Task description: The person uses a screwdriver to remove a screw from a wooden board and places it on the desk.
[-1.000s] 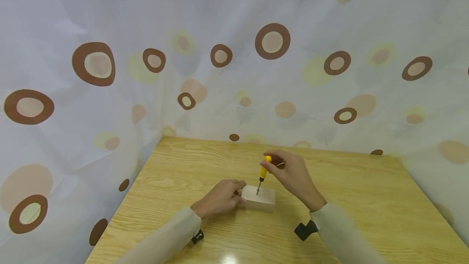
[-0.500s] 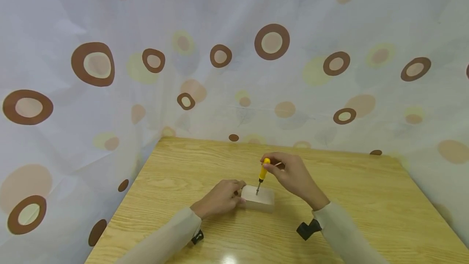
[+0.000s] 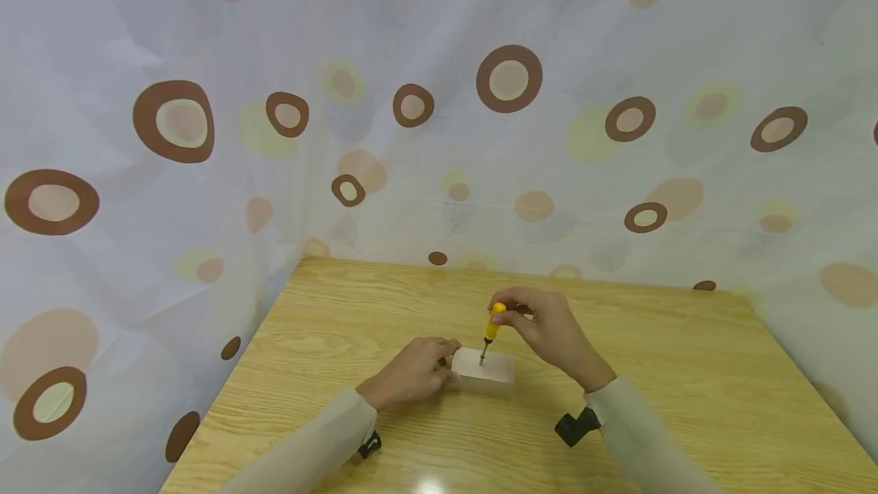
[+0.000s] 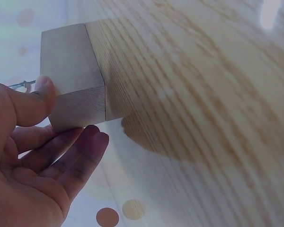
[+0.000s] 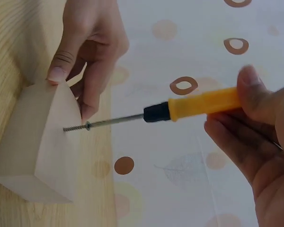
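A pale wooden block (image 3: 483,380) lies flat on the table. My left hand (image 3: 414,370) grips its left end, the thumb (image 4: 43,92) on the near side and the fingers round the far side. A screw (image 5: 75,127) stands in the block's top face, much of its threaded shank still showing above the wood. On the screw's head sits the tip of a screwdriver (image 5: 203,104) with a yellow handle and black collar, leaning slightly right. My right hand (image 3: 552,330) pinches the handle near its upper end between thumb and fingers.
The wood-grain table (image 3: 329,303) extends around the block on all sides. A white curtain (image 3: 439,143) with brown and beige circles hangs behind and at both sides. Black wrist mounts (image 3: 578,427) sit below the sleeves.
My right hand has shifted slightly down and left at the screwdriver, whose handle top sits a little lower. The block and my left hand stay in place.
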Demonstrator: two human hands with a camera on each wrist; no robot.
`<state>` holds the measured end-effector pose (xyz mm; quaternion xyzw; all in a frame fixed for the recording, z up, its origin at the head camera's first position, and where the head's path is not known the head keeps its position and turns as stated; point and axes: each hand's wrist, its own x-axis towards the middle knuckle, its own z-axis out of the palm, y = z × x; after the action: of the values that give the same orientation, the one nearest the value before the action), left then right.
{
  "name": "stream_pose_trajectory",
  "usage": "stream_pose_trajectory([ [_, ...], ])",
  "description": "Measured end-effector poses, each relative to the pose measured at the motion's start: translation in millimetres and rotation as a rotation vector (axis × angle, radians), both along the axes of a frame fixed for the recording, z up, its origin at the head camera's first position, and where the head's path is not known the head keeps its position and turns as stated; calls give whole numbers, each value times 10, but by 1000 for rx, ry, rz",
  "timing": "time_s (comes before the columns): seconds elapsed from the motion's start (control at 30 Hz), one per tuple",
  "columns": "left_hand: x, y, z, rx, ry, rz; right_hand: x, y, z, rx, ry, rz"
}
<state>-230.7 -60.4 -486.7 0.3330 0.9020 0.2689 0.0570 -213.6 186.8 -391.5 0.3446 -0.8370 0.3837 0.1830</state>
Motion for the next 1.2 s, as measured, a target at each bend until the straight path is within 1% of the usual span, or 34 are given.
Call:
stream_pose_trajectory([
  [0.07,2,-3,6,2,-5,-2,-19,39,29,7,-53,58],
  [0.13,0,-6,5,1,-6,-4,-18,51,48,9,-106,65],
  [0.2,-4,-5,0,-2,-6,-8,-3,31,51,1,-147,26],
  [0.27,-8,-9,-4,-7,-1,-10,25,-15,40,-7,-157,-51],
  [0.33,-6,-9,1,-9,3,-13,50,-57,26,-15,-140,-128],
  [0.43,-3,-8,4,-3,10,-18,60,-87,-1,-27,-102,-219],
  [0.5,-2,-8,3,2,11,-19,59,-88,-9,-33,-81,-240],
  [0.53,-2,-9,1,3,10,-18,54,-83,-10,-40,-80,-228],
  [0.6,-2,-10,-4,5,12,-19,39,-66,-6,-49,-88,-177],
  [0.7,-6,-14,-5,2,16,-19,17,-45,19,-69,-142,-62],
  [0.77,-9,-13,3,-2,18,-16,2,-42,25,-71,-165,-29],
  [0.83,-6,-13,10,-6,14,-11,-1,-52,15,-66,-162,-40],
  [0.97,9,-11,11,-14,14,-1,21,-95,-37,-54,-109,-134],
  [1.03,14,-8,3,-16,18,2,34,-113,-51,-61,-83,-162],
  [1.13,19,-5,9,-12,21,2,32,-107,-49,-70,-61,-164],
  [1.2,17,-3,13,-10,19,2,17,-79,-37,-71,-81,-121],
])
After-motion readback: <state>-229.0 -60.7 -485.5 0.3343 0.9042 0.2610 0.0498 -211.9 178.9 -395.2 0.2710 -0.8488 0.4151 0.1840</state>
